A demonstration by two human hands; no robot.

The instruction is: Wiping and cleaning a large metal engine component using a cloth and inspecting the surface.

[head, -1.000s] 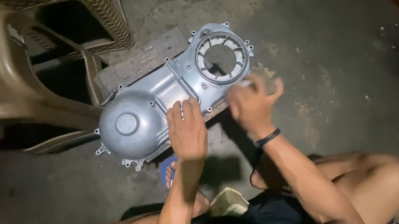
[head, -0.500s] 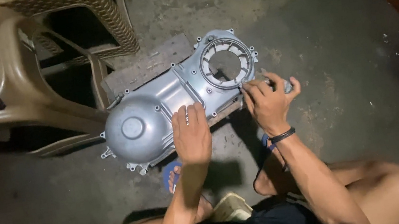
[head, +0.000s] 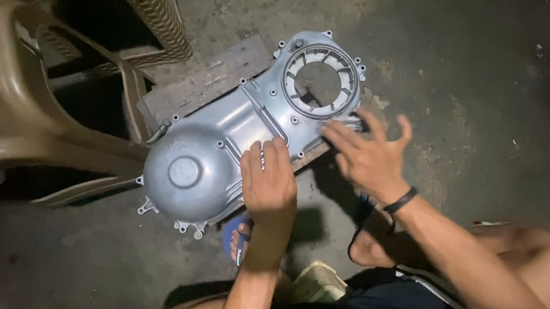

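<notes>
A long silver-grey cast-metal engine cover (head: 244, 137), domed at one end and pierced by a round vented opening at the other, is laid across a weathered wooden plank (head: 209, 82) on the stained concrete floor (head: 473, 43). The left hand (head: 268, 180) is pressed flat on the cover's near edge, fingers together, nothing gripped. The right hand (head: 367, 156) is spread wide, fingertips at the rim below the vented opening; a black wristband (head: 400, 200) is worn. A brown plastic chair (head: 24, 131) is seen beside the domed end.
</notes>
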